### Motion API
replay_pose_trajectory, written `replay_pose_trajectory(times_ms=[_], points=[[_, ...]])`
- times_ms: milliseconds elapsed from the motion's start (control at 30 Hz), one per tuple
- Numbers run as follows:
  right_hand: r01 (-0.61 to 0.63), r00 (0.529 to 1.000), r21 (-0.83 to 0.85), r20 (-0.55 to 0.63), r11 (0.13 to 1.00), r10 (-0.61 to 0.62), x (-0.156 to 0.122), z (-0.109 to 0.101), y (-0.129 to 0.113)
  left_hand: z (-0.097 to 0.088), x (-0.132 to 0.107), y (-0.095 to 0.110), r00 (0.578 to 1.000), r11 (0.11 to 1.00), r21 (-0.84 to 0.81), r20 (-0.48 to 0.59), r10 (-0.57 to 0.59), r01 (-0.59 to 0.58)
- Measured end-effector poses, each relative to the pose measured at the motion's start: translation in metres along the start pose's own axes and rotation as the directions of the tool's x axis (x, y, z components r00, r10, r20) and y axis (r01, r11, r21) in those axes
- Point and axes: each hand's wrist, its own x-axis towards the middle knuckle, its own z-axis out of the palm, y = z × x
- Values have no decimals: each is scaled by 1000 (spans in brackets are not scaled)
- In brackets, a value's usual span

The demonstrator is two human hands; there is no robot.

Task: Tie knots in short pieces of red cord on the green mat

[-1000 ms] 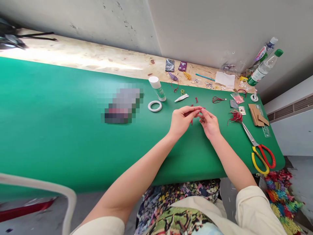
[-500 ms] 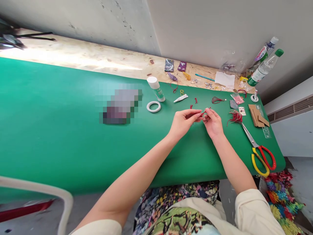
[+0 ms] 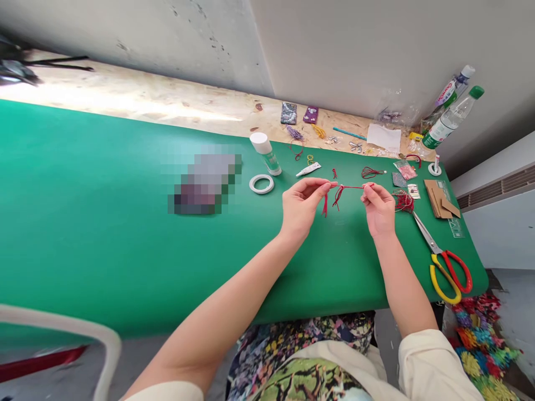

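Observation:
A thin red cord (image 3: 345, 189) is stretched level between my two hands above the green mat (image 3: 104, 211). My left hand (image 3: 301, 205) pinches its left end, where short red ends hang down. My right hand (image 3: 379, 209) pinches the right end. Both hands are closed on the cord, about a hand's width apart.
Red-and-yellow scissors (image 3: 445, 262) lie at the right edge beside a red tassel bundle (image 3: 403, 200). A tape ring (image 3: 261, 184), glue stick (image 3: 266, 153), small tube (image 3: 309, 169), cardboard pieces (image 3: 439, 197) and cord scraps lie beyond my hands. Two bottles (image 3: 449, 114) stand at the far right corner.
My hands were close together working the red cord. They have drawn apart, the right hand moving right, and the cord is now pulled taut between them.

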Motion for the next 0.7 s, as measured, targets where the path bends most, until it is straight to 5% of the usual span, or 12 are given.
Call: replay_pose_trajectory(times_ms=[367,567,700], points=[[-172,984,164,72,971,162,1,2,2,4,-2,3,963,927,-290,191,-188,238],[-149,987,230,92,962,131,3,2,0,8,-7,2,955,939,-267,259,-145,215],[-34,990,355,-116,934,80,22,-16,-21,3,-4,12,968,953,-260,234,-93,155]])
